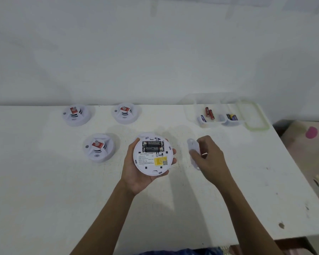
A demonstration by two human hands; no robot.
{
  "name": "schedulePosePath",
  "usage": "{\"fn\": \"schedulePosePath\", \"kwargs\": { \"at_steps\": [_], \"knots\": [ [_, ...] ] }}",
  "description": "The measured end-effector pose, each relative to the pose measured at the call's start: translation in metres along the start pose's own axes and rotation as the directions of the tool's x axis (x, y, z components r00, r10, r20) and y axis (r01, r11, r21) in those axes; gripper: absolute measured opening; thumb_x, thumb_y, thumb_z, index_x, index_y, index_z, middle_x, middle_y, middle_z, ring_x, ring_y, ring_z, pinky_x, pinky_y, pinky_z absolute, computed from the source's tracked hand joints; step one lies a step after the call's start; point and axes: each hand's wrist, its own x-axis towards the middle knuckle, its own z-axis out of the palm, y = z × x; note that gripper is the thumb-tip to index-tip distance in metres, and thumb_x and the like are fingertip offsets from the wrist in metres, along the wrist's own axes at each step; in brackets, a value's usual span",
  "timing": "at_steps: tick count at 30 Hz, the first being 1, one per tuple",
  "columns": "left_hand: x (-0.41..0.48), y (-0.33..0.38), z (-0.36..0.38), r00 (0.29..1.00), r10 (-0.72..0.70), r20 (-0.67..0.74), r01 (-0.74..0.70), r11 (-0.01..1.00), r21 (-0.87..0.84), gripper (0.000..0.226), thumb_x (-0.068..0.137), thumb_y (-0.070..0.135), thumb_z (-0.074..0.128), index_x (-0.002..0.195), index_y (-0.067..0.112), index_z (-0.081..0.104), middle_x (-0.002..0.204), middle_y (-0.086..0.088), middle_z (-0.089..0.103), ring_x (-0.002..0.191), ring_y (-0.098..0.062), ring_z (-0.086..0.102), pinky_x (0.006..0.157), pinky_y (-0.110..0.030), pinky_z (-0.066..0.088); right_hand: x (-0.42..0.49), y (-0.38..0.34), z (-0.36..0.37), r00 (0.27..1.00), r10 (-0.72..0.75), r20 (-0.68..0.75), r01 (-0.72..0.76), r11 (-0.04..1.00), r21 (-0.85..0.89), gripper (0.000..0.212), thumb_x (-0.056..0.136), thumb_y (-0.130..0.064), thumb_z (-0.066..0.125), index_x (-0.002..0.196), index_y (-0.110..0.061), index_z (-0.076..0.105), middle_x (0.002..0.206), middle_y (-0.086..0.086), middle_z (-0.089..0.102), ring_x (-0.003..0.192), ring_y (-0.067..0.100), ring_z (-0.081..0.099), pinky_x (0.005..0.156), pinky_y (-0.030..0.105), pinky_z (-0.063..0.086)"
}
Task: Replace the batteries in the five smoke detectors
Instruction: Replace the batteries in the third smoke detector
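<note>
My left hand (136, 173) grips a white smoke detector (152, 157) turned back side up over the table, with two black batteries (152, 146) seated in its compartment and a yellow label below them. My right hand (208, 157) holds a white round cover plate (192, 150) on edge, just right of the detector. Three more detectors stand face up on the table: one at the back left (75, 115), one at the back middle (125, 113), one at the front left (99, 147). Part of another white piece (145, 135) shows behind the held detector.
A clear plastic box (212, 124) at the back right holds red batteries (209, 113) and dark ones (232, 117); its green-rimmed lid (254, 116) lies beside it. The white table (44, 190) ends at the right edge, by a pink object (311, 132) on the floor.
</note>
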Motion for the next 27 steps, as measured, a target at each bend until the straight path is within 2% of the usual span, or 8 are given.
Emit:
{"fn": "schedulePosePath", "kwargs": {
  "at_steps": [3,8,11,13,16,22,25,27],
  "knots": [
    [-0.002,0.002,0.002,1.0,-0.016,-0.013,0.016,1.0,0.009,0.07,0.087,0.052,0.053,0.139,0.007,0.042,0.137,-0.025,0.047,0.123,-0.043,0.047,0.096,-0.048,0.046,-0.001,-0.023,0.003,0.996,-0.071,-0.06,0.077,0.992,0.104,0.031,0.091,-0.025,0.063,0.07,-0.015,0.042,0.06,-0.009,0.044,0.055,0.005,0.043,0.054,0.011,0.039],
    [-0.002,0.004,-0.004,1.0,0.021,-0.003,-0.021,0.999,0.044,0.067,0.091,0.051,0.045,0.141,0.007,0.04,0.14,-0.026,0.043,0.129,-0.044,0.041,0.103,-0.05,0.037,-0.005,-0.06,0.007,0.983,-0.164,-0.083,0.179,0.956,0.232,0.025,0.09,-0.015,0.066,0.073,-0.008,0.048,0.062,-0.008,0.046,0.053,0.005,0.043,0.05,0.01,0.036],
    [-0.004,0.004,-0.001,0.996,0.083,-0.045,-0.08,0.995,0.061,0.062,0.093,0.052,0.04,0.139,0.011,0.044,0.139,-0.023,0.045,0.128,-0.043,0.042,0.104,-0.052,0.036,-0.008,-0.066,0.016,0.979,-0.199,-0.049,0.205,0.962,0.178,0.021,0.09,-0.014,0.064,0.076,-0.02,0.05,0.067,-0.009,0.053,0.057,0.007,0.05,0.051,0.011,0.039],
    [-0.005,0.004,0.003,0.981,0.145,-0.127,-0.135,0.987,0.086,0.057,0.084,0.053,0.054,0.126,0.015,0.059,0.128,-0.02,0.057,0.114,-0.039,0.056,0.092,-0.051,0.046,-0.012,-0.071,0.023,0.972,-0.235,-0.02,0.236,0.968,0.091,0.021,0.09,-0.015,0.062,0.08,-0.029,0.05,0.071,-0.014,0.056,0.068,0.007,0.058,0.055,0.01,0.043],
    [-0.006,0.002,0.008,0.946,0.26,-0.195,-0.222,0.955,0.198,0.051,0.078,0.054,0.056,0.113,0.02,0.069,0.119,-0.012,0.065,0.106,-0.029,0.063,0.09,-0.046,0.05,-0.019,-0.076,0.038,0.94,-0.335,-0.066,0.329,0.94,-0.091,0.007,0.087,-0.02,0.061,0.093,-0.021,0.057,0.082,-0.016,0.056,0.08,0.011,0.055,0.062,0.006,0.039],
    [-0.006,0.001,0.012,0.901,0.365,-0.233,-0.32,0.924,0.208,0.042,0.074,0.049,0.051,0.092,0.021,0.077,0.099,-0.006,0.073,0.087,-0.02,0.07,0.073,-0.034,0.058,-0.027,-0.071,0.06,0.874,-0.484,-0.038,0.452,0.84,-0.299,0.033,0.088,-0.036,0.048,0.109,-0.014,0.061,0.104,0.003,0.061,0.098,0.013,0.047,0.076,0.017,0.045],
    [-0.004,0.004,0.004,0.895,0.33,-0.301,-0.281,0.94,0.193,0.051,0.087,0.05,0.036,0.107,0.019,0.072,0.112,-0.01,0.068,0.098,-0.024,0.066,0.083,-0.037,0.056,-0.03,-0.071,0.063,0.859,-0.512,-0.017,0.471,0.802,-0.368,0.034,0.088,-0.036,0.05,0.113,-0.015,0.061,0.108,0.006,0.06,0.101,0.019,0.05,0.073,0.023,0.05],
    [-0.003,0.004,0.0,0.888,0.315,-0.336,-0.265,0.946,0.186,0.052,0.088,0.052,0.041,0.124,0.019,0.06,0.122,-0.012,0.061,0.107,-0.027,0.06,0.091,-0.04,0.052,-0.027,-0.068,0.065,0.863,-0.506,-0.015,0.458,0.792,-0.404,0.037,0.086,-0.039,0.054,0.114,-0.016,0.063,0.111,0.007,0.06,0.103,0.02,0.05,0.073,0.026,0.052]
  ]
}}
